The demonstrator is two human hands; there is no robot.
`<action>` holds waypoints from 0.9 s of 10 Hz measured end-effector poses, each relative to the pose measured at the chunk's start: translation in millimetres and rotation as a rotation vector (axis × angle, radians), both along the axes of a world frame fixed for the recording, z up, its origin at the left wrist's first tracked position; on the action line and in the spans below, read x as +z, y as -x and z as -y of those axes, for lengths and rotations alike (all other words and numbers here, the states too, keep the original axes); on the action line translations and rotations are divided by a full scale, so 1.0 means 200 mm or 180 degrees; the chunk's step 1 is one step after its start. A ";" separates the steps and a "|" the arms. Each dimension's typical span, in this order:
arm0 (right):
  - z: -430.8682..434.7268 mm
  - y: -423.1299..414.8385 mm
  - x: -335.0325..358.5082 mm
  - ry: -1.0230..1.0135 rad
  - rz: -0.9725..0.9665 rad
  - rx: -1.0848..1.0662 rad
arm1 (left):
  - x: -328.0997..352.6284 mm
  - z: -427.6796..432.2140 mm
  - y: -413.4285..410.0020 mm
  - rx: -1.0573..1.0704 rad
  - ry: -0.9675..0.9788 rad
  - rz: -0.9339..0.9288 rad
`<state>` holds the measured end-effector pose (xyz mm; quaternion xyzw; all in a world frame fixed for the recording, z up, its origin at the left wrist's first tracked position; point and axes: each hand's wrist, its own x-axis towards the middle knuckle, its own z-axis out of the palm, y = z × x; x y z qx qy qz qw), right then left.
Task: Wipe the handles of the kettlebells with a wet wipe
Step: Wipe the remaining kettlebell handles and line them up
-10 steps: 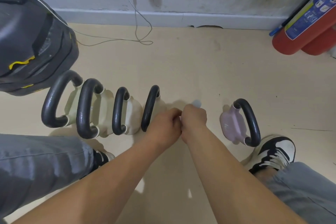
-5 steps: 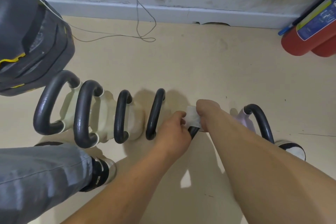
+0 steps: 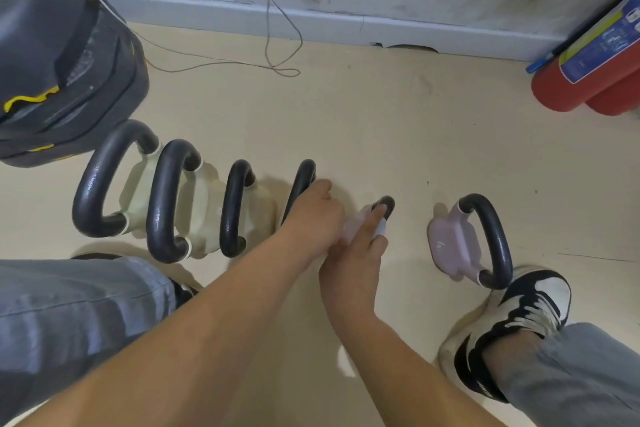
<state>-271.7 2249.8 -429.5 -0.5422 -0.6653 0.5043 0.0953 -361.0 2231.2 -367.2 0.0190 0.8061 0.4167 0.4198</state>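
Several kettlebells stand in a row on the beige floor. The cream ones on the left have black handles (image 3: 169, 201). My hands cover most of a pink kettlebell (image 3: 349, 229) in the middle, leaving only the far end of its black handle (image 3: 388, 204) in sight. My right hand (image 3: 356, 253) lies over that handle, its fingers wrapped round it with the white wet wipe (image 3: 381, 229) under them. My left hand (image 3: 311, 215) curls against this kettlebell's left side, fingertips hidden. A second pink kettlebell (image 3: 450, 243) stands apart on the right.
A black bag (image 3: 52, 62) sits at the upper left, close to the first cream kettlebell. Red fire extinguishers (image 3: 588, 80) lean at the right wall. A thin cable (image 3: 277, 62) loops on the floor by the skirting. My right shoe (image 3: 519, 315) touches the right kettlebell.
Both hands were pinched together on the wipe above the handle. My right hand has since slid along the handle toward me with the wipe, and my left hand has shifted left.
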 end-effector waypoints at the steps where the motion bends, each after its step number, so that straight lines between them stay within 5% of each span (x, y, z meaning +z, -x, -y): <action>1: 0.08 -0.07 -0.13 -0.0852 0.0667 0.0733 | -0.03 0.01 -0.02 0.0026 -0.0093 -0.0022; 3: -0.09 0.02 -0.19 -0.1730 0.1679 0.1648 | -0.07 0.04 -0.06 -0.0025 0.0040 0.0086; 5: -0.49 0.22 0.03 -0.0178 0.1631 0.1370 | -0.09 0.00 -0.07 0.0103 -0.0081 0.0190; 6: -0.54 0.24 0.03 -0.0027 0.1541 0.1209 | -0.12 0.00 -0.07 0.0121 -0.0072 0.0203; 7: -0.44 0.19 0.00 -0.0383 0.1222 0.1319 | -0.13 0.01 -0.07 0.0298 -0.0024 0.0149; 8: -0.30 0.10 -0.06 -0.2010 0.1657 0.2562 | -0.11 0.00 -0.05 0.0632 -0.0110 0.0122; 9: -0.18 0.00 -0.07 -0.2883 0.2028 0.3630 | -0.06 -0.03 -0.05 0.0815 -0.0040 0.0388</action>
